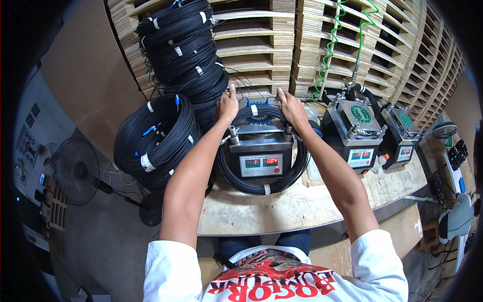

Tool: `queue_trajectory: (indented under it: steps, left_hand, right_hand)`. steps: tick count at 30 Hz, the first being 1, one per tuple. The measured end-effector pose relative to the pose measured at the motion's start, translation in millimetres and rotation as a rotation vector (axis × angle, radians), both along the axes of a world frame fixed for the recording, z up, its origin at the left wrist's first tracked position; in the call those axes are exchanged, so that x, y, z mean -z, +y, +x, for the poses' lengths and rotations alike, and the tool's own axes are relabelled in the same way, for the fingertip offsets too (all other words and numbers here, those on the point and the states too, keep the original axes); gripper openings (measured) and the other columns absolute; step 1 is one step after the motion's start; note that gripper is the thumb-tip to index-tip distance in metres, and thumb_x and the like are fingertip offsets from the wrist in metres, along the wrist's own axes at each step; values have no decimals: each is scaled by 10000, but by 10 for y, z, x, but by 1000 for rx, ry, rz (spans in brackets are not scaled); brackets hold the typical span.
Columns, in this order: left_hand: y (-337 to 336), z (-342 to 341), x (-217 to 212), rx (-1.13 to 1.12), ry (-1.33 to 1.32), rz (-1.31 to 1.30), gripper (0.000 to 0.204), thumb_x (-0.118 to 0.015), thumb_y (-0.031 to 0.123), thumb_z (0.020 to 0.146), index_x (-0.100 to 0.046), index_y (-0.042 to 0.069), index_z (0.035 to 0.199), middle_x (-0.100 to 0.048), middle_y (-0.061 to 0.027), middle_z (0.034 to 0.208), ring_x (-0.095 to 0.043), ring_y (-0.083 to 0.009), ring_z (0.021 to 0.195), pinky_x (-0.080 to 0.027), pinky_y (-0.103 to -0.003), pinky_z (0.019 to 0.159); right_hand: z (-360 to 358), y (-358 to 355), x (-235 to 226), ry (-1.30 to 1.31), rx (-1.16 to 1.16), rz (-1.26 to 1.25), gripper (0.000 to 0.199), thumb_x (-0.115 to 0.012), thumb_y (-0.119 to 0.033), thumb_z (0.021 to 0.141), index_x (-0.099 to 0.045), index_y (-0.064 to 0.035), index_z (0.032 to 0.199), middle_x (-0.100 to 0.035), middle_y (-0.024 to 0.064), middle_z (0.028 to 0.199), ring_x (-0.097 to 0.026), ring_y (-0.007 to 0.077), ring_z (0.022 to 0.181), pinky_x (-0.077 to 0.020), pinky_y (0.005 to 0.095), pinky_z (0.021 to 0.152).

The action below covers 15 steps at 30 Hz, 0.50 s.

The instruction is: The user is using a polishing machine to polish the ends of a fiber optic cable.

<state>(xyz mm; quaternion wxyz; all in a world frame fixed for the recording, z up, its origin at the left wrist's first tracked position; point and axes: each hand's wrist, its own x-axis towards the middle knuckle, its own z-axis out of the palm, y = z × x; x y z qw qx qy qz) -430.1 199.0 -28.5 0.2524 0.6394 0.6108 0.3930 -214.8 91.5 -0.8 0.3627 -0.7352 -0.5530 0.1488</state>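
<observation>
A black cable coil (pixel 261 187) bound with white tape lies around a small grey machine (pixel 260 151) that has red and green number displays, on a wooden bench (pixel 282 209). My left hand (pixel 227 104) rests on the coil's far left rim, fingers spread over the cable. My right hand (pixel 292 107) grips the coil's far right rim. Blue connectors (pixel 261 120) show on the machine's top between my hands. Both forearms reach forward over the bench.
A tall stack of black cable coils (pixel 183 50) stands at the back left, with another pile (pixel 153 138) beside it. Two similar machines (pixel 354 133) (pixel 402 133) sit to the right. Green spiral hoses (pixel 329 50) hang before stacked wooden pallets. A floor fan (pixel 75 171) stands left.
</observation>
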Motion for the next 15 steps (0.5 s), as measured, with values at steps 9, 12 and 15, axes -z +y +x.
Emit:
queue_trajectory:
  steps: [9,12,15]
  left_hand:
    - [-115,141,-144,-48,45,-4,744,-267,692,978,-509,111,1377,-577,-233,1346,-534,-434,1247,-399,-539,1043]
    - [-144,116,-148,4,-12,94,761,-286,698,976,-471,109,1419,-564,-256,1352,-510,-448,1267,-386,-534,1062]
    - [-239,105,-193,68,-46,119,796,-301,712,967,-434,94,1452,-548,-290,1348,-486,-461,1282,-370,-523,1082]
  right_hand:
    - [257,301,319,103,-29,203,638,-336,-621,1008,-589,-95,1268,-646,280,1177,-556,499,1166,-437,581,962]
    - [237,315,332,111,-16,201,621,-343,-606,1013,-587,-91,1262,-644,284,1172,-549,512,1163,-436,573,962]
    - [197,250,269,131,-15,168,639,-330,-619,1009,-561,-95,1292,-638,303,1169,-543,516,1170,-433,560,973]
